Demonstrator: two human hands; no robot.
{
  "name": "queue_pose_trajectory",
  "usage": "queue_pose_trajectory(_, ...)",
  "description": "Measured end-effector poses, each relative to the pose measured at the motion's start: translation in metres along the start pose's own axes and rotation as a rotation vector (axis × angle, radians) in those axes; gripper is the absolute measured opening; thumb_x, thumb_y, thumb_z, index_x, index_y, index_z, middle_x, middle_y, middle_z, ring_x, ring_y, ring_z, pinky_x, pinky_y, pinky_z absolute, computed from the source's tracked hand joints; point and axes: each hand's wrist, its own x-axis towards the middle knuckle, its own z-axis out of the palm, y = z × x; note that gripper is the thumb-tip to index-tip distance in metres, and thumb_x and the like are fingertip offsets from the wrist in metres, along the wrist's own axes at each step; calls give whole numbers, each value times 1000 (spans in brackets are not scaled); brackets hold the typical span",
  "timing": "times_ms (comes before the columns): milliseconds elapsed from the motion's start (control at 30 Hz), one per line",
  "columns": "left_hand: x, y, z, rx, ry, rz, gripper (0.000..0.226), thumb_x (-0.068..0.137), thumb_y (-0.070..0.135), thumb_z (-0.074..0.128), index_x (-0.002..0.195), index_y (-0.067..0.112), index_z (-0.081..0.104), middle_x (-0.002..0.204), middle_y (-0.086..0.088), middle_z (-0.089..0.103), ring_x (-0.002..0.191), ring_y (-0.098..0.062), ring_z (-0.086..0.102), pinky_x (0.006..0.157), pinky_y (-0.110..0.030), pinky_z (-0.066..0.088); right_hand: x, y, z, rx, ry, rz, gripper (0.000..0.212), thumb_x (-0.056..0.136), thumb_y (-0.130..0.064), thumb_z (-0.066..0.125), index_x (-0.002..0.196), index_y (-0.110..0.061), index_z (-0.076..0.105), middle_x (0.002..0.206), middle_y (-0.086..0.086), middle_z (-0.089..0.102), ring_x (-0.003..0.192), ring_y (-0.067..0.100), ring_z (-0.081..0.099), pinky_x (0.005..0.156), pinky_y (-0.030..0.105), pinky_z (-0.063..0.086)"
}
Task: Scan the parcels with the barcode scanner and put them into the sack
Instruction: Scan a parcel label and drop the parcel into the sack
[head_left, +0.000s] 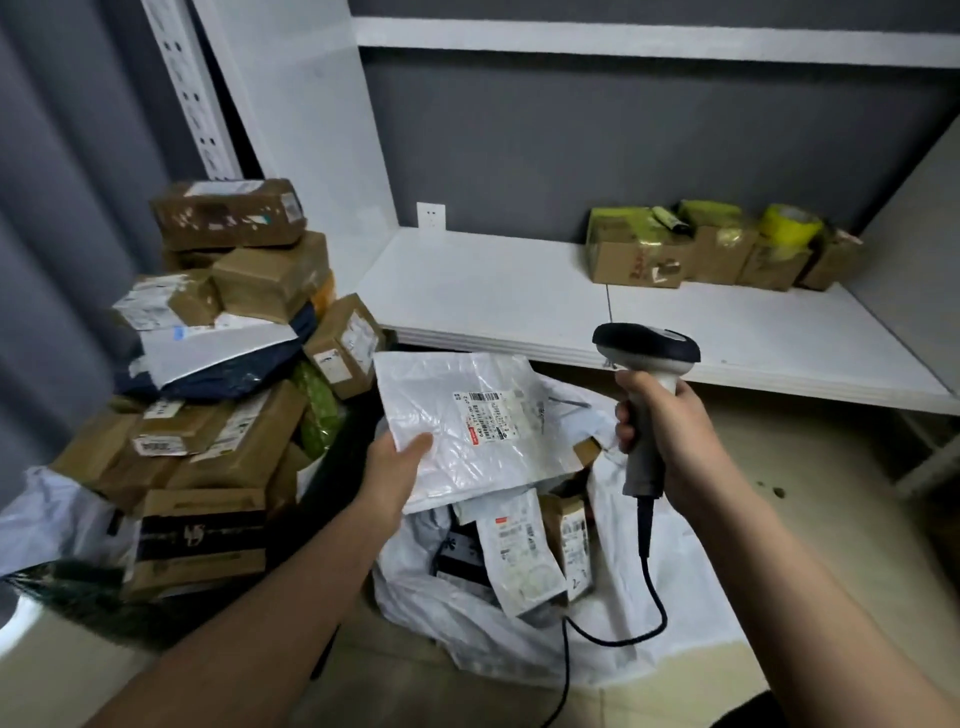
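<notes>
White plastic crinkles under my left hand (397, 460), whose fingers pinch the parcel's (467, 421) near corner and hold it flat above the open sack (519, 639), its label (496, 415) facing up with a barcode and a red strip, the print too small to read. My right hand's (670, 436) fingers are wrapped round the grip of the scanner (647, 358), held upright just right of the parcel, its cable (652, 597) trailing down. Labelled parcels already lie in the sack, and boxes (223, 332) are piled at my left.
</notes>
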Motion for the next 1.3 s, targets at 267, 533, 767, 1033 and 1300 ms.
queue_pose_trajectory(267, 55, -84, 55, 104, 70, -610, 43, 96, 17, 45, 136, 2, 45, 135, -18, 52, 113, -37, 57, 99, -46, 47, 17, 1, -3, 31, -58, 30, 18, 92, -19, 60, 101, -12, 46, 55, -2, 47, 42, 11, 40, 43, 23, 34)
queue_pose_trajectory(533, 73, -82, 48, 634, -9, -341, 68, 90, 20, 58, 149, 6, 26, 153, -20, 19, 141, -32, 25, 112, -39, 32, 16, 5, 25, -13, -111, 59, 20, 91, -19, 61, 104, -10, 48, 53, -1, 48, 42, 11, 40, 45, 23, 34)
queue_pose_trajectory(767, 56, -45, -3, 692, -239, -95, 54, 95, 13, 54, 145, 8, 36, 150, -10, 34, 134, -23, 39, 97, -23, 38, -5, 19, 64, 2, -237, 146, 15, 93, -16, 59, 101, -10, 49, 52, 0, 47, 41, 11, 40, 40, 21, 35)
queue_pose_trajectory(1033, -3, 27, -168, 1448, -225, 265, 57, 89, 42, 57, 141, 24, 39, 143, -3, 38, 130, -23, 40, 99, -34, 41, -37, 41, 135, -81, -399, 173, 15, 92, -18, 60, 98, -11, 49, 54, 1, 49, 41, 12, 42, 40, 20, 36)
queue_pose_trajectory(1300, -2, 8, -280, 1188, 109, -188, 120, 54, 89, 56, 147, 19, 25, 153, -11, 28, 140, -30, 30, 112, -39, 32, -74, 64, 195, -132, -527, 217, 21, 93, -12, 58, 76, -12, 46, 56, 6, 44, 40, 14, 38, 39, 20, 33)
